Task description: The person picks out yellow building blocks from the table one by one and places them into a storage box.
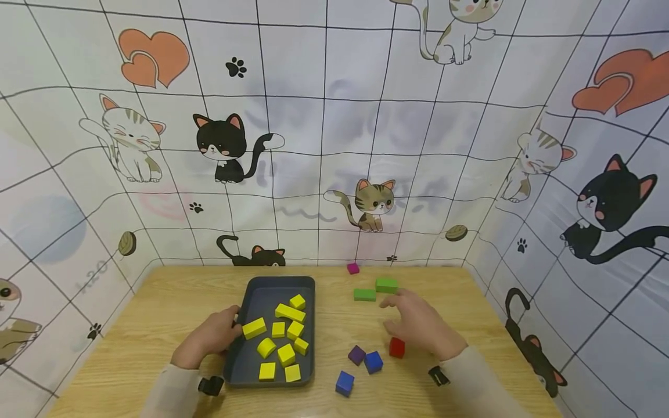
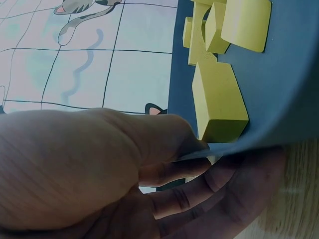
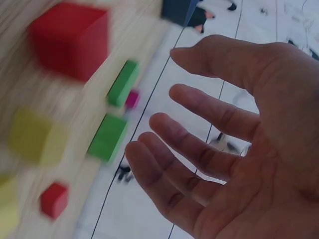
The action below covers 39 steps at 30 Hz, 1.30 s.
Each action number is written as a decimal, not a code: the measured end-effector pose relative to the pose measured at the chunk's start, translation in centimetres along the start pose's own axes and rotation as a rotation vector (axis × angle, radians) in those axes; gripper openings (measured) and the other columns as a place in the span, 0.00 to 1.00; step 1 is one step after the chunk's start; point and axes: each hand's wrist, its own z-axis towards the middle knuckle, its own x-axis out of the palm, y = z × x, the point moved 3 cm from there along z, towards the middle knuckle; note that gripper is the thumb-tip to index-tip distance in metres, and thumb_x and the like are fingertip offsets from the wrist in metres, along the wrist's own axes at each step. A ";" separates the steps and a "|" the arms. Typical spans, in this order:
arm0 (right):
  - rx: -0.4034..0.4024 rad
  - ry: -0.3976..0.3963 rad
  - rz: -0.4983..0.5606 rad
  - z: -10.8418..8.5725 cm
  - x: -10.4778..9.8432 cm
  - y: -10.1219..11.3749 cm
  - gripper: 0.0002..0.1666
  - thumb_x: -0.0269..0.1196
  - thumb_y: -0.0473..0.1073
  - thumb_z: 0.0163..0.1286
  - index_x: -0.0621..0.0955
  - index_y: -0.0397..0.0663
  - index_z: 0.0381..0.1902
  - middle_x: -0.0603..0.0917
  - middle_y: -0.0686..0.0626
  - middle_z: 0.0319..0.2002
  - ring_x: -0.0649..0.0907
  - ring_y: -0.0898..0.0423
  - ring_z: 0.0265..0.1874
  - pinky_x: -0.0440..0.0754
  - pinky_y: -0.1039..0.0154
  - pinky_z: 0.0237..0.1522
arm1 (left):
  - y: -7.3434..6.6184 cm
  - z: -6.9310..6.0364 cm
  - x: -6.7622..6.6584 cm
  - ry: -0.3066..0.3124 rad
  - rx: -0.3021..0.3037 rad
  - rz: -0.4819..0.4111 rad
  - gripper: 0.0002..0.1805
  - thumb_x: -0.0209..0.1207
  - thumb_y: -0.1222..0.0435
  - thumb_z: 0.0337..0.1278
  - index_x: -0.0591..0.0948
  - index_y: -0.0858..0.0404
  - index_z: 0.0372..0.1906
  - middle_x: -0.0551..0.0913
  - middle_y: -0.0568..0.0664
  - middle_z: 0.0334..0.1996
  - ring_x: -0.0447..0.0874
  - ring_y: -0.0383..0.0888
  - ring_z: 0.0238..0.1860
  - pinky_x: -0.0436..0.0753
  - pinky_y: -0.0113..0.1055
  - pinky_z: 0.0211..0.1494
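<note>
My left hand [image 1: 214, 332] grips the left rim of a dark grey tray [image 1: 236, 371]; in the left wrist view, the thumb [image 2: 169, 137] lies along the rim and the fingers [image 2: 194, 199] are outside and beneath it. Several yellow blocks [image 1: 286, 355] lie in the tray, one rectangular yellow block [image 1: 254, 328] near that thumb. My right hand [image 1: 418, 325] hovers above the table with loosely bent fingers [image 3: 189, 139] and an empty palm. Close to its fingertips is a green block [image 1: 387, 285], with a thinner green block [image 1: 364, 295] beside it. A red cube [image 1: 397, 348] sits just below the hand.
Two blue cubes [image 1: 373, 362] and a purple cube [image 1: 357, 355] lie right of the tray. A magenta cube [image 1: 353, 269] stands by the back edge. In the right wrist view, blurred yellow blocks [image 3: 35, 134] and a small red block [image 3: 54, 199] also appear. Cat-patterned cloth [image 1: 324, 128] surrounds the table.
</note>
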 end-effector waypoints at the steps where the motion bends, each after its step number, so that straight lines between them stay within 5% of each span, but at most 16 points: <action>1: 0.007 0.003 -0.009 -0.4 -0.2 -0.7 0.20 0.82 0.41 0.71 0.93 0.47 0.58 0.91 0.44 0.56 0.90 0.45 0.53 0.93 0.40 0.61 | 0.0 0.0 0.0 0.001 -0.002 -0.004 0.30 0.59 0.72 0.81 0.70 0.83 0.78 0.90 0.74 0.55 0.95 0.55 0.43 0.97 0.49 0.36; 13: 0.029 0.054 0.065 -2.2 0.5 -5.5 0.15 0.84 0.35 0.66 0.96 0.46 0.50 0.95 0.49 0.48 0.93 0.47 0.49 0.95 0.45 0.53 | 0.2 0.2 0.1 -0.004 -0.001 -0.004 0.30 0.59 0.71 0.81 0.70 0.81 0.78 0.90 0.74 0.55 0.95 0.54 0.41 0.97 0.49 0.35; 23: 0.000 0.039 0.057 -2.2 0.7 -5.3 0.10 0.84 0.32 0.64 0.96 0.46 0.42 0.96 0.52 0.41 0.89 0.57 0.40 0.92 0.57 0.44 | 0.0 0.1 0.1 -0.015 -0.006 0.007 0.28 0.59 0.71 0.81 0.72 0.81 0.77 0.91 0.70 0.52 0.95 0.54 0.41 0.97 0.49 0.36; 34: -0.003 0.028 0.041 -1.8 1.1 -5.5 0.10 0.82 0.31 0.64 0.97 0.45 0.42 0.97 0.52 0.41 0.91 0.57 0.40 0.93 0.56 0.44 | 1.1 0.9 0.3 -0.009 -0.011 -0.023 0.28 0.59 0.70 0.80 0.72 0.79 0.77 0.91 0.69 0.52 0.94 0.52 0.38 0.96 0.47 0.33; 39: 0.045 0.036 0.054 -1.5 1.1 -5.2 0.10 0.82 0.31 0.65 0.97 0.45 0.43 0.95 0.52 0.42 0.88 0.57 0.40 0.92 0.56 0.45 | -0.1 -0.2 0.1 -0.010 -0.006 -0.006 0.28 0.58 0.72 0.82 0.71 0.81 0.77 0.91 0.70 0.52 0.95 0.54 0.39 0.96 0.48 0.34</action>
